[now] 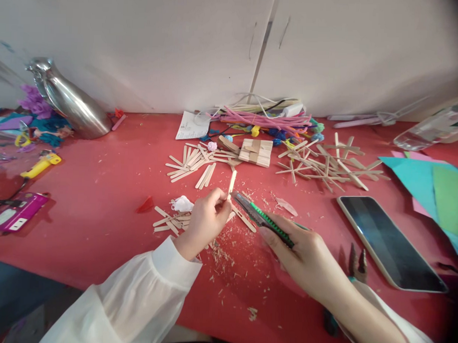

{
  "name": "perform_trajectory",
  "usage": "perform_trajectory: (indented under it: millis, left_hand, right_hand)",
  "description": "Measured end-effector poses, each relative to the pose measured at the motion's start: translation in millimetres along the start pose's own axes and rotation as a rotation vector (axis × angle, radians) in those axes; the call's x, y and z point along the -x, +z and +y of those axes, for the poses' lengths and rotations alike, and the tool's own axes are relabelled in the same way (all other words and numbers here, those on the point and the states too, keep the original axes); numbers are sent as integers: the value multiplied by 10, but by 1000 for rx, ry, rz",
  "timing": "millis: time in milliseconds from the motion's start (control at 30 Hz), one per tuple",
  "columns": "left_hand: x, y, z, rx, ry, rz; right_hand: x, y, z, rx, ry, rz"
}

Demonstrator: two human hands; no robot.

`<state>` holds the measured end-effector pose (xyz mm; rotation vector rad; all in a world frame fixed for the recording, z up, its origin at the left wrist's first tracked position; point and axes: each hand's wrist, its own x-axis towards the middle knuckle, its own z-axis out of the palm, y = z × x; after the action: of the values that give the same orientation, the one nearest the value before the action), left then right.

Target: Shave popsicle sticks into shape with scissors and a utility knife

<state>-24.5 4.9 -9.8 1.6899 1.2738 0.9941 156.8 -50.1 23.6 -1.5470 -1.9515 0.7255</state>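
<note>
Head view: above the desk [100, 187], our left hand [207, 218] pinches a wooden stick [232, 179], our right hand [305, 251] grips a knife [264, 219].

A metal jug [79, 106] stood by the wall [143, 48] on the red bench [100, 192]; a yellow tool [40, 167] lay near a purple box [19, 212], and a phone [392, 242] beside coloured paper [416, 180], near a clear bottle [425, 132].

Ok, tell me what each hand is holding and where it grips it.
The left hand pinches a wooden stick near the end closer to the person; the right hand holds a utility knife by its handle.
</note>
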Motion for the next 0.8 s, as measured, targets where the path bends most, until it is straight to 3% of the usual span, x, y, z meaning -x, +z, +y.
perform_trajectory:
  millis: [167, 400, 800]
  left_hand:
    - [-9, -3, -8, -2, -12, 2]
    - [-10, -3, -6, 0, -27, -1]
    - [-11, -6, 37, -82, 0, -2]
  right_hand:
    - [12, 6, 4, 26, 34, 64]
    - [-3, -7, -6, -22, 47, -7]
    - [10, 2, 3, -36, 61, -23]
